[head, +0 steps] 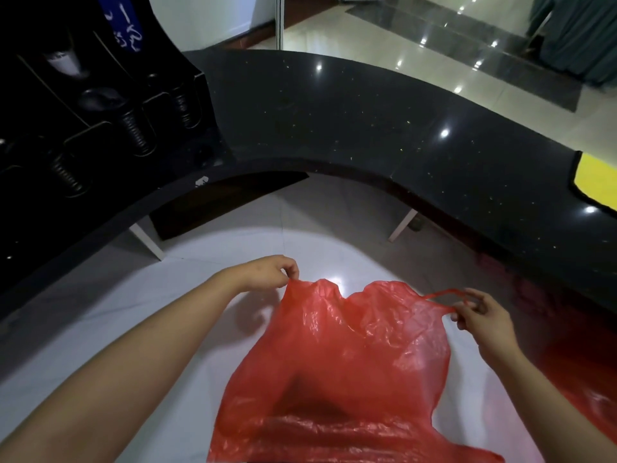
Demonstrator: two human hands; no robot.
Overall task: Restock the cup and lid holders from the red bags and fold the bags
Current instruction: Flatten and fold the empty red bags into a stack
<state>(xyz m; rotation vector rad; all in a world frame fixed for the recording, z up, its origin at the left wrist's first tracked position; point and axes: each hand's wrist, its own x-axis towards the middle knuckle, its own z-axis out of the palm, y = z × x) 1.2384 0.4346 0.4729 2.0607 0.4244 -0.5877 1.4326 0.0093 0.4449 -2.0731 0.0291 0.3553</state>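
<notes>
Both bare arms reach forward, apart.
Left hand (pixel 272 272) and right hand (pixel 484 315) each pinch with curled fingertips.

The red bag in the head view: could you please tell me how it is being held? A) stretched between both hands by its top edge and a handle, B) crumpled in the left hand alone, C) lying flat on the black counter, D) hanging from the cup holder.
A: the left hand pinches the top edge of the red bag, and the right hand pinches a handle loop, over the floor.
</notes>
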